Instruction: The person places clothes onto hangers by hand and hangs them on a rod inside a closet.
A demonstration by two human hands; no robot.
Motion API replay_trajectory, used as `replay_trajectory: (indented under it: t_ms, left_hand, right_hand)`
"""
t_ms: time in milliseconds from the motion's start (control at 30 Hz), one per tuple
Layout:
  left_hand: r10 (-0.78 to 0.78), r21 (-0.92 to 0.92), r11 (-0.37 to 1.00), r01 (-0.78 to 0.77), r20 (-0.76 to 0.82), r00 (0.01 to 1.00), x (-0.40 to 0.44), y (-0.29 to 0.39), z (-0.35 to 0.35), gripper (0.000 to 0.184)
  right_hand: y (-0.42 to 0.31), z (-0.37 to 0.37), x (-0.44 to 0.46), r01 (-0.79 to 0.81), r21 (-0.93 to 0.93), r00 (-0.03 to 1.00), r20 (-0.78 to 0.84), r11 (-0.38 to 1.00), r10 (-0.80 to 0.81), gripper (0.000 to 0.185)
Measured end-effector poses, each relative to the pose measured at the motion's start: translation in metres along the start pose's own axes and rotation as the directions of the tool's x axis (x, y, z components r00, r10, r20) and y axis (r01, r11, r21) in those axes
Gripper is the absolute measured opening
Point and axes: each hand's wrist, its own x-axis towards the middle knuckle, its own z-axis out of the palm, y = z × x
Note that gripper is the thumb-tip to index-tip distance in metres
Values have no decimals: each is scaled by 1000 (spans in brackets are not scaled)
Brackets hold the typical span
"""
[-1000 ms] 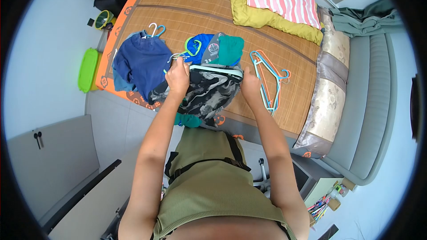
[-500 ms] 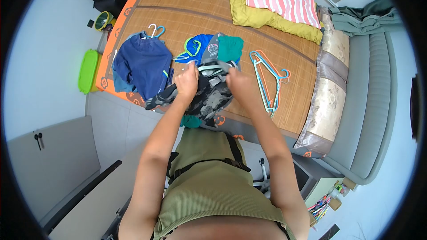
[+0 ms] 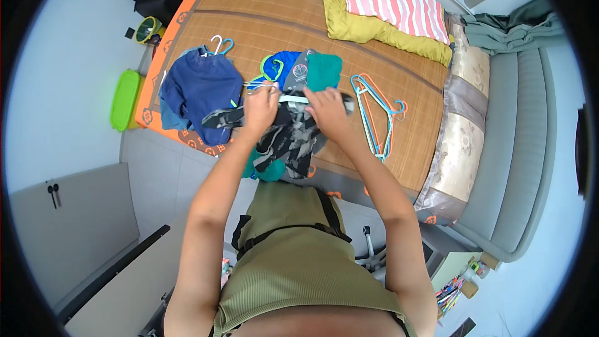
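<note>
A black-and-grey camouflage shirt (image 3: 290,134) hangs from my two hands at the bed's near edge. A pale clothes hanger (image 3: 293,99) shows as a white bar across its neck opening. My left hand (image 3: 260,109) is closed on the shirt and hanger at the left of the neck. Closed over the cloth on the opposite side is my right hand (image 3: 329,112), its fingers partly hidden. Just beyond lie a blue garment (image 3: 284,65), a grey one (image 3: 300,72) and a green one (image 3: 324,72). Another green garment (image 3: 269,170) shows below the shirt.
Navy clothes on hangers (image 3: 203,90) lie left on the bamboo bed mat (image 3: 249,25). Orange, blue and pale hangers (image 3: 379,115) lie to the right. A yellow quilt (image 3: 349,22) with a striped pink cloth (image 3: 396,0) is at upper right, near the pillows (image 3: 458,143).
My right hand has shifted slightly along the shirt's neck, and the hanger bar shows more plainly. The shirt has spread out, its lower part hanging straighter. My left hand stays in nearly the same place.
</note>
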Motion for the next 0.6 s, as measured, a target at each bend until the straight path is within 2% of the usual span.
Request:
replay_trajectory:
  t_ms: [67,100,167,267,367,400,500,600]
  left_hand:
    - [74,-128,989,-77,-26,997,0,13,8,20]
    - [95,-118,989,-95,-4,995,0,15,11,21]
    - [70,-97,994,-57,137,988,-2,14,10,28]
    - [258,-152,956,-249,44,965,1,5,4,26]
    - [83,-3,997,-83,131,988,-5,-24,-1,29]
    - [53,45,997,-58,89,995,-8,-28,-4,30]
    - [147,68,987,-149,31,989,-10,-34,-6,29]
    - [101,105,989,-102,17,995,-8,-33,-8,26]
  right_hand:
    - [-9,8,2,-27,67,995,97,997,21,39]
    - [-13,7,7,-30,62,996,89,998,24,39]
    - [-20,5,11,-43,52,997,73,998,39,38]
    - [-10,3,9,-130,183,991,18,974,129,25]
    - [-2,-2,5,-250,313,964,-6,916,266,18]
    - [1,-4,4,-276,353,953,-17,894,301,19]
    - [2,-10,2,-313,388,942,8,867,336,20]
    - [2,-13,-1,-304,368,947,18,879,320,21]
